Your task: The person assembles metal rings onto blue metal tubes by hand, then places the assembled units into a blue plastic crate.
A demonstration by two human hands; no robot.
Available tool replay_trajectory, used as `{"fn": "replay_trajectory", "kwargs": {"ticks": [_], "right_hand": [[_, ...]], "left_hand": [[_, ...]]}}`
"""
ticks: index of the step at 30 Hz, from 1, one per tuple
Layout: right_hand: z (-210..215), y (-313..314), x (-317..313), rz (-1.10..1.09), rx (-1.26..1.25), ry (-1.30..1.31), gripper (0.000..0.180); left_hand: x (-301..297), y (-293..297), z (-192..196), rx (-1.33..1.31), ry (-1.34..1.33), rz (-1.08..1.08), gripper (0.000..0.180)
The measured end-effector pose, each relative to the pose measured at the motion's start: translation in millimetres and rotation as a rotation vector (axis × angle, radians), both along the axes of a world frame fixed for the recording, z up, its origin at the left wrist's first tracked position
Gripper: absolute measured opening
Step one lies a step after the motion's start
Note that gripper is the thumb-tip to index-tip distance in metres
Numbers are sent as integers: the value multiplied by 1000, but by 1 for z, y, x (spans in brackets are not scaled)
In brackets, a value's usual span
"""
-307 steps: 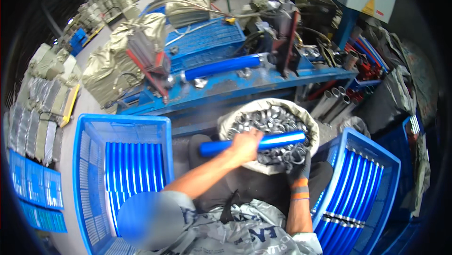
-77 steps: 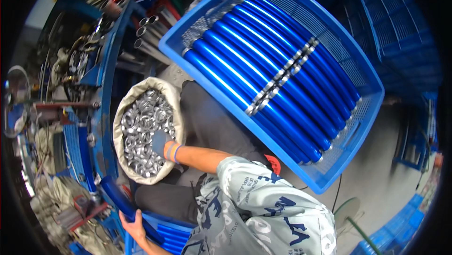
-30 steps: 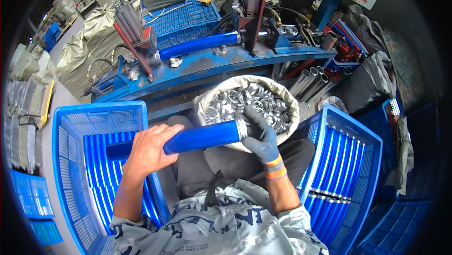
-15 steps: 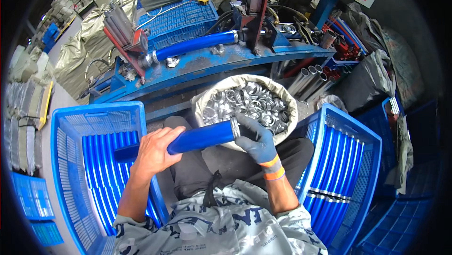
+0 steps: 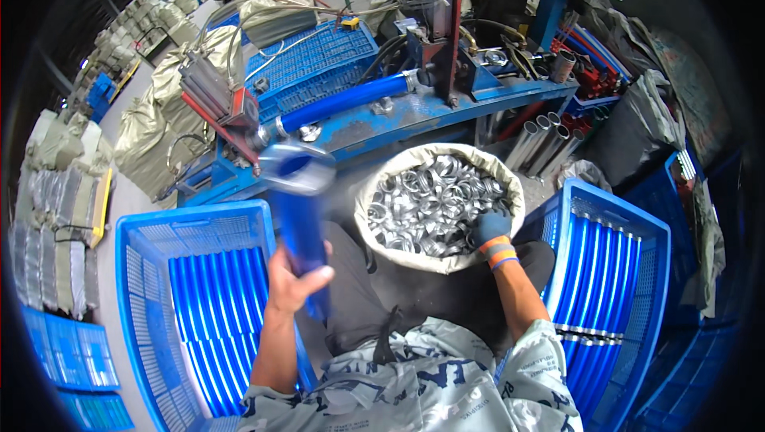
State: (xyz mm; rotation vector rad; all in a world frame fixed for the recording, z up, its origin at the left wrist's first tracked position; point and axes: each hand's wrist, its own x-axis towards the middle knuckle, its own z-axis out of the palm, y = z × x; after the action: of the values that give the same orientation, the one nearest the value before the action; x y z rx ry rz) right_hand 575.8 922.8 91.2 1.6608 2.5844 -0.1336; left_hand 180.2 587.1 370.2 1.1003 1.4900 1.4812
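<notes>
**One blue tube [image 5: 300,221], nearly upright**

The left hand [image 5: 293,279] wraps around it, near the left of two blue crates [image 5: 145,312]. The gloved right hand [image 5: 491,229] dips into one sack [image 5: 448,264] of metal rings [image 5: 426,209], too many to count; its grip cannot be told. A second tube [image 5: 351,104] lies along one bench [image 5: 351,142].

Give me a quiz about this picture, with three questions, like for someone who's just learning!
1. Which hand holds the blue tube, left or right?
2. True or false: both hands wear gloves.
3. Fill in the missing word: the cream sack holds a heap of shiny metal ____.

Key:
1. The left hand.
2. False: the right hand is gloved, but the left is bare.
3. Rings.
</notes>
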Motion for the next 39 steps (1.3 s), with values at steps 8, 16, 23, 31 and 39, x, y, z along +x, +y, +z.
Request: {"fn": "replay_trajectory", "kwargs": {"ticks": [8,16,23,31,39], "right_hand": [[98,-78,-54,-224,-1344,2116,26],[155,-109,-57,98,-1165,2053,42],[212,-120,-72,-21,-897,1793,65],[222,-115,-88,-7,-837,1616,59],[231,-26,-158,237,-932,1589,44]], "left_hand": [[13,0,-16,252,-705,303,53],[56,46,-34,242,-716,313,55],[49,35,-35,284,-636,406,51],[36,42,-43,308,-630,430,51],[-19,53,-64,333,-798,470,67]]}}
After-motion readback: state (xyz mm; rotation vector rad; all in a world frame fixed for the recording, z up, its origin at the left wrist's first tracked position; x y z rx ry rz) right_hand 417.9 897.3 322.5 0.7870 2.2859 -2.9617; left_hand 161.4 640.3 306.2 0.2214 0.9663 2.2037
